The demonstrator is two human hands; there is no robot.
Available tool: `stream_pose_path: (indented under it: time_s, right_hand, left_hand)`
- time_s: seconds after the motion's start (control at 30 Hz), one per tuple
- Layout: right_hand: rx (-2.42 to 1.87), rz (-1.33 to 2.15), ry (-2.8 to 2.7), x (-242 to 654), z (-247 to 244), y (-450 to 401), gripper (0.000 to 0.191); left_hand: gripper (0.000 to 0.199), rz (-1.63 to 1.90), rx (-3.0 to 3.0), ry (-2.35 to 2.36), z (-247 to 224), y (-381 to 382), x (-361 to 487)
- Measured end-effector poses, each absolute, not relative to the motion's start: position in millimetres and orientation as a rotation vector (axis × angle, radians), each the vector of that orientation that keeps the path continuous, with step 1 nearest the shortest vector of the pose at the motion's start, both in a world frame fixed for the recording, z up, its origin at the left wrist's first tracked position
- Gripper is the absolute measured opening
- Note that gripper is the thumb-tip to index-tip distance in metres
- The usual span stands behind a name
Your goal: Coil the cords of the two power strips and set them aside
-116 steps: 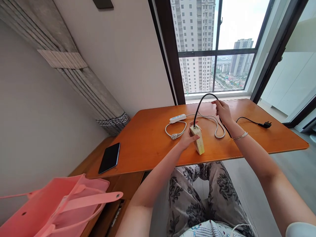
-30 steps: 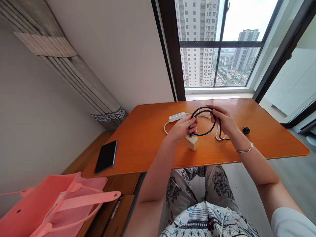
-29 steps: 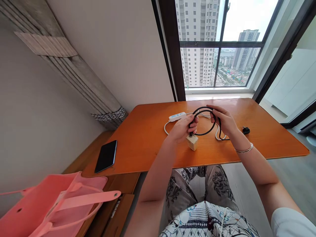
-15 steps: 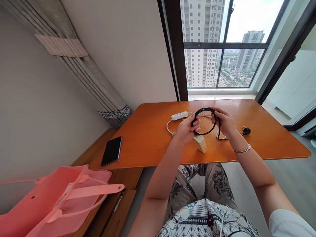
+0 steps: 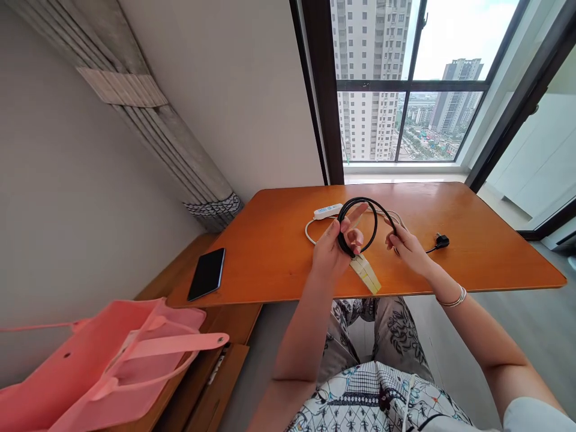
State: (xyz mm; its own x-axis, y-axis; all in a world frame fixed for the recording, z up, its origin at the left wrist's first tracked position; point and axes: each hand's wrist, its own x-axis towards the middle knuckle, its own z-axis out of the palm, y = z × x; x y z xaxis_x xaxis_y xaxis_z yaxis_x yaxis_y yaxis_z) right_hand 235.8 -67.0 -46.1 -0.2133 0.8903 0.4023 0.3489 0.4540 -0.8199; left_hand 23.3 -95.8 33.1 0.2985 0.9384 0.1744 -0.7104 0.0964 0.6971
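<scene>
My left hand (image 5: 335, 243) grips one side of a looped black power cord (image 5: 374, 231) held above the table. Its index finger sticks out through the loop. From below that hand hangs a yellowed white power strip (image 5: 366, 273), tilted down toward the table's near edge. My right hand (image 5: 407, 245) pinches the free stretch of the cord to the right of the loop. Beyond it, the cord ends in a black plug (image 5: 441, 241) by the table's right part. Behind my hands lies a white power strip (image 5: 328, 211) with a white cord, partly hidden.
On the left of the orange-brown wooden table (image 5: 265, 258) lies a tablet or phone with a dark screen (image 5: 206, 274). A pink bag (image 5: 121, 360) stands lower left on a wooden piece of furniture. A window (image 5: 409, 86) is behind the table.
My left hand has shifted slightly left with the loop, and its index finger has straightened. My right hand has lowered and drawn away from the loop. The plug has moved a little left.
</scene>
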Motion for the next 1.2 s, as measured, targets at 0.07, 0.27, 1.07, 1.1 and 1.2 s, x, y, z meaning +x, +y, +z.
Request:
stream_pose_path:
  time_s: [0.07, 0.27, 1.07, 1.1, 1.2]
  right_hand:
    - [-1.147, 0.588, -1.904, 243, -62, -75, 0.056]
    - [-1.232, -0.036, -1.939, 260, -83, -95, 0.051]
    - [-0.787, -0.398, -2.526, 204, 48, -139, 0.036]
    - [-0.787, -0.360, -2.533, 200, 50, -141, 0.033]
    - [-0.832, -0.215, -2.511, 190, 52, -146, 0.020]
  left_hand:
    - [0.038, 1.318, 0.768, 0.356, 33, -97, 19]
    - [0.038, 1.463, 0.759, 0.423, 29, -97, 11]
    - [0.037, 1.346, 0.991, 0.534, 9, -103, 31]
    - [0.036, 1.347, 1.016, 0.538, 7, -104, 33]
    - [0.033, 1.358, 1.078, 0.540, 2, -108, 37]
